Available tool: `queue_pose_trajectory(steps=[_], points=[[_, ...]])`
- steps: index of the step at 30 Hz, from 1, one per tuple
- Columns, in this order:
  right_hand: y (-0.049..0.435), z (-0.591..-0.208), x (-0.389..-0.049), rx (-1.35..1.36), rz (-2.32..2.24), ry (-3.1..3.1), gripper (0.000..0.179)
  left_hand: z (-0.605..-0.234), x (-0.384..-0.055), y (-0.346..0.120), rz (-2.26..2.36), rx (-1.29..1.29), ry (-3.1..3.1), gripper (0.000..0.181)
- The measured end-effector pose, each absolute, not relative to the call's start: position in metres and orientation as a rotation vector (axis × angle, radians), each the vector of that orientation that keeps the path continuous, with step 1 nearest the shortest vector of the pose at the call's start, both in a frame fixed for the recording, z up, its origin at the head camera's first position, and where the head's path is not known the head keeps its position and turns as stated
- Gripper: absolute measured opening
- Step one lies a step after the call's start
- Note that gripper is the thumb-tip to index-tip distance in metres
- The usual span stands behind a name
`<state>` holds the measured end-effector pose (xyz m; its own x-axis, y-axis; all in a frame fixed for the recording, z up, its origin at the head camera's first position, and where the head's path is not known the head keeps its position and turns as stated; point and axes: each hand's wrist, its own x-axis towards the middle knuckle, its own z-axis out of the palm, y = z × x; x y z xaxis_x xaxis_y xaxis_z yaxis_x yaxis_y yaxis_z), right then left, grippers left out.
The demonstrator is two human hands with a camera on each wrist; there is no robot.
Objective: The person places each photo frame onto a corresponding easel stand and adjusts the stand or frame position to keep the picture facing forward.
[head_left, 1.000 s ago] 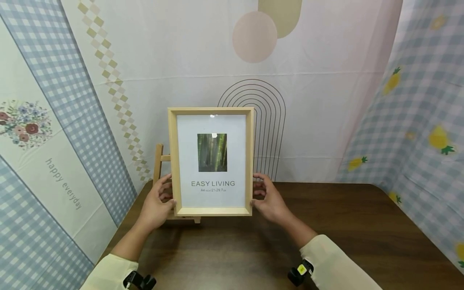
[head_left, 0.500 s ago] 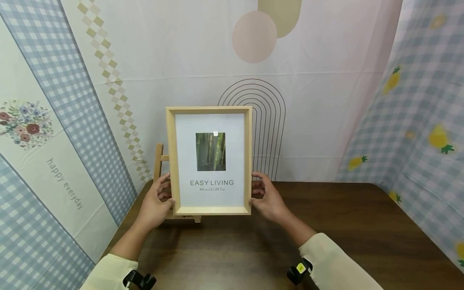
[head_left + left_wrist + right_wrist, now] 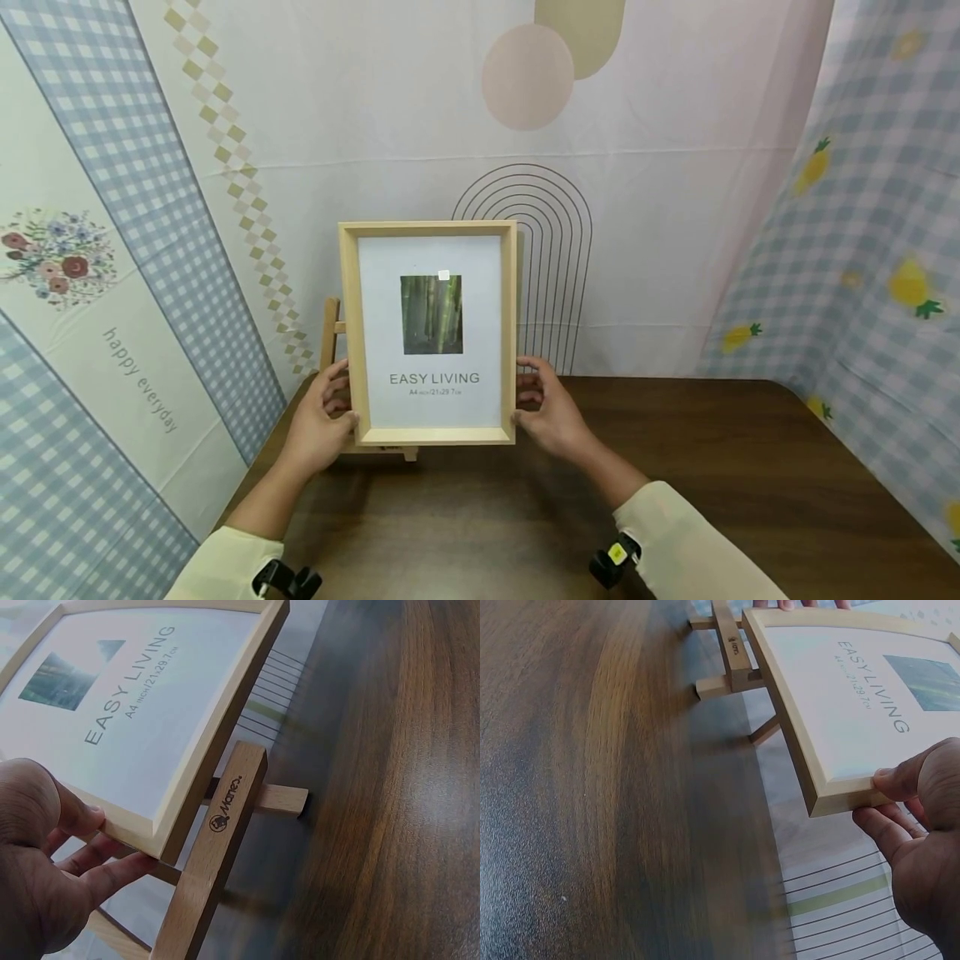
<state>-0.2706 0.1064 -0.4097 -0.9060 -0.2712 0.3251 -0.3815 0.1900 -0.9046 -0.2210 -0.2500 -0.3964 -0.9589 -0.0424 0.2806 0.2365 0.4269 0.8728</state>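
Observation:
A light wooden picture frame (image 3: 429, 436) is held upright in front of a wooden easel (image 3: 330, 333), most of which it hides in the head view. Its white sheet reads EASY LIVING below a bamboo picture. My left hand (image 3: 318, 421) grips the frame's lower left side, thumb on the front and fingers at the outer edge and behind. On the lower right side my right hand (image 3: 551, 417) grips it the same way. In the left wrist view the easel's ledge (image 3: 225, 817), marked Maries, lies close by the frame's lower edge; whether they touch I cannot tell.
The dark brown wooden table (image 3: 480, 517) spreads beneath, with its back edge against a patterned white cloth (image 3: 375, 108). Blue checked cloths hang at the left (image 3: 142, 150) and right (image 3: 885, 250).
Both hands have shifted the picture frame slightly to the left, over more of the easel. The grip on each side stays the same.

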Motion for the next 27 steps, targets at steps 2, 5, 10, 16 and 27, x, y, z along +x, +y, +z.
queue_pose_trajectory(steps=[2, 5, 10, 16, 27], points=[[0.105, -0.41, -0.271, 0.643, 1.824, -2.355, 0.084, -0.396, -0.221, -0.251, -1.543, -0.163, -2.422, 0.082], [0.103, -0.41, -0.271, 0.641, 1.815, -2.358, 0.084, -0.396, -0.22, -0.251, -1.541, -0.156, -2.428, 0.082], [0.101, -0.41, -0.27, 0.645, 1.807, -2.359, 0.083, -0.396, -0.22, -0.252, -1.526, -0.154, -2.434, 0.083], [0.101, -0.41, -0.272, 0.651, 1.837, -2.325, 0.085, -0.396, -0.221, -0.254, -1.525, -0.161, -2.434, 0.082], [0.096, -0.41, -0.273, 0.672, 1.835, -2.295, 0.085, -0.398, -0.224, -0.257, -1.522, -0.141, -2.418, 0.084]])
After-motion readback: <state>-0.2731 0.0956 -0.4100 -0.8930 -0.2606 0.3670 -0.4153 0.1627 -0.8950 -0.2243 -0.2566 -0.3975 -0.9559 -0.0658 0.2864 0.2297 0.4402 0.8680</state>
